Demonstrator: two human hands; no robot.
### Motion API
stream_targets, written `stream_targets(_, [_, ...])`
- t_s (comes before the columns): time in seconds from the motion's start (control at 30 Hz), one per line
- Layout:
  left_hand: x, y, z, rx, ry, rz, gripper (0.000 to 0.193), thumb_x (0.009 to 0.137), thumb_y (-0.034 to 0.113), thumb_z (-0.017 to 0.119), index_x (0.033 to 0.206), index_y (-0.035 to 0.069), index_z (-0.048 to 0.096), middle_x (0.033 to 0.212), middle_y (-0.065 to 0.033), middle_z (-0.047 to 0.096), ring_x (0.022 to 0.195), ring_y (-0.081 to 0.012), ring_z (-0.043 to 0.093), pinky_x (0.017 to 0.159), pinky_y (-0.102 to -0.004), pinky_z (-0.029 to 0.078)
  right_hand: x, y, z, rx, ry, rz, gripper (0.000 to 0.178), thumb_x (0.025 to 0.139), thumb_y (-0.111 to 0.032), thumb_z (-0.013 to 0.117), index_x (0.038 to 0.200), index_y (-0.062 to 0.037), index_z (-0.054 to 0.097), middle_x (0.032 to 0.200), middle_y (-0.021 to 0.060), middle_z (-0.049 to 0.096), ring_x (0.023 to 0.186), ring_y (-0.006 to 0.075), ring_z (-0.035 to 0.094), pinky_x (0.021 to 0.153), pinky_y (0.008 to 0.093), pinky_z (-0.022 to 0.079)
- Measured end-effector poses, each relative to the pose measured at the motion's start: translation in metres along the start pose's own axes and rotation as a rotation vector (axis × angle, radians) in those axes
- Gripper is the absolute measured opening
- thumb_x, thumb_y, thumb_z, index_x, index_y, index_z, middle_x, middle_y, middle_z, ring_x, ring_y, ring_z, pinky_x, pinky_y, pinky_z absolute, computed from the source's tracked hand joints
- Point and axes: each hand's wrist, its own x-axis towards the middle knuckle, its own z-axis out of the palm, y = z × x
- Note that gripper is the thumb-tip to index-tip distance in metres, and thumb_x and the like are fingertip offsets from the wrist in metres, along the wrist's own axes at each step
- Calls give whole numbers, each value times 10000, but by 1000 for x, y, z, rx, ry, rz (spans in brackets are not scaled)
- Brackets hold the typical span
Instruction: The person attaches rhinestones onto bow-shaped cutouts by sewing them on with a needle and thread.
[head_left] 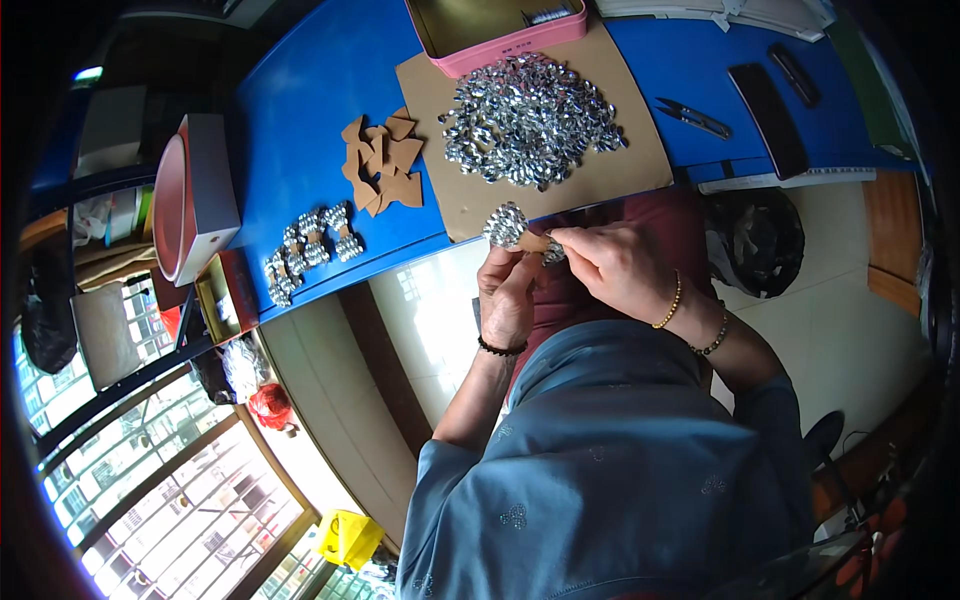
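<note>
My left hand (507, 298) grips a small brown card wound with silver beads (505, 225), just off the table's front edge and above my lap. Silver beads bunch at both ends of this card, and bare brown shows in its middle. At its right end, the fingertips of my right hand (618, 262) are pinched together against the beads; any thread between them is too fine to make out. Beyond my hands, a heap of loose silver beads (530, 120) lies on a brown cardboard sheet (600, 185).
Left of the sheet are several cut brown card pieces (385, 165) and several bead-wound cards (315, 245) on the blue table (310, 120). A pink tin (515, 45) stands behind the heap. To the right lie thread snips (695, 117), a dark phone (768, 120) and a slim dark case (793, 75).
</note>
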Motion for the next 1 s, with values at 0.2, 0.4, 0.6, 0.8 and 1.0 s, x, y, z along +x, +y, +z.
stream_targets(0.2, [0,-7,-5,41,24,50,214,836,-46,470,991,19,603,824,-52,611,610,-118,523,555,-237,412,-1,0,0,-37,-43,-7,41,772,-70,586,761,-70,546,528,81,549,517,223,595,474,355,451])
stream_targets(0.4, [-2,-4,-1,97,31,74,218,827,-52,475,980,17,613,797,-46,608,610,-113,515,549,-232,397,0,0,-2,-47,-82,-10,82,759,-75,584,714,-83,515,518,82,534,508,230,587,470,362,449])
stream_targets(0.6, [-3,-3,3,207,20,133,195,823,-54,495,954,10,626,770,-27,593,619,-90,496,571,-226,404,-3,2,0,-45,-96,20,74,776,-79,576,733,-75,516,522,92,535,498,246,582,470,377,450])
stream_targets(0.8, [3,0,0,674,-102,604,192,790,-104,536,926,-12,635,858,-36,576,783,-99,527,684,-241,444,-2,3,5,69,-40,81,70,805,-66,555,870,-44,550,592,120,584,542,275,603,500,391,469])
stream_targets(1.0, [5,18,18,792,-144,739,222,700,-108,616,893,1,633,920,-80,586,806,-150,556,713,-248,452,3,-3,-2,302,23,50,149,806,-20,550,954,-38,539,682,129,622,608,279,624,518,362,473])
